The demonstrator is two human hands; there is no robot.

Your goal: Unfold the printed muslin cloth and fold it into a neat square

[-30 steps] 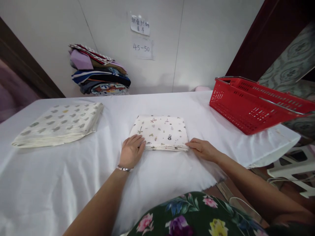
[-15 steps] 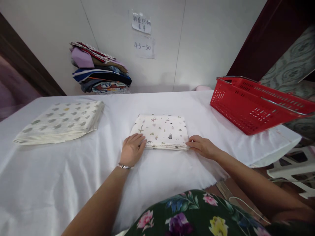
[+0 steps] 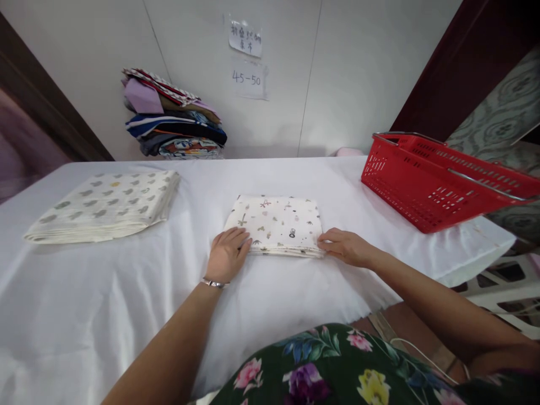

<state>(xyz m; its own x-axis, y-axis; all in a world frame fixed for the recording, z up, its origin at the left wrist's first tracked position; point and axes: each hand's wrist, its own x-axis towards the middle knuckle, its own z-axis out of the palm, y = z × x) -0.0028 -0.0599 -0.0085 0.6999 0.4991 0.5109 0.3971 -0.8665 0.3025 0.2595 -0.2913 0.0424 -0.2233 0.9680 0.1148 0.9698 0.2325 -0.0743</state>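
A folded white cloth (image 3: 276,222) with small plant and animal prints lies flat in front of me, its layered edge toward my body. My left hand (image 3: 228,253) rests flat over its near left corner, fingers stretched and thumb apart. At the near right corner, my right hand (image 3: 343,246) pinches the cloth's edge between thumb and fingers. Farther left lies a larger folded cloth (image 3: 105,205), cream with grey leaf-like shapes and one yellow one; neither hand touches it.
White fabric covers the table (image 3: 139,292). A red plastic basket (image 3: 422,185) with metal handles stands at the right end. Against the wall rises a stack of folded fabrics (image 3: 172,115). Paper signs (image 3: 247,79) hang above. A white plastic stool (image 3: 502,287) is at lower right.
My right hand has shifted very slightly at the cloth's corner. The left hand and the folded cloth look still; the view has tilted a little.
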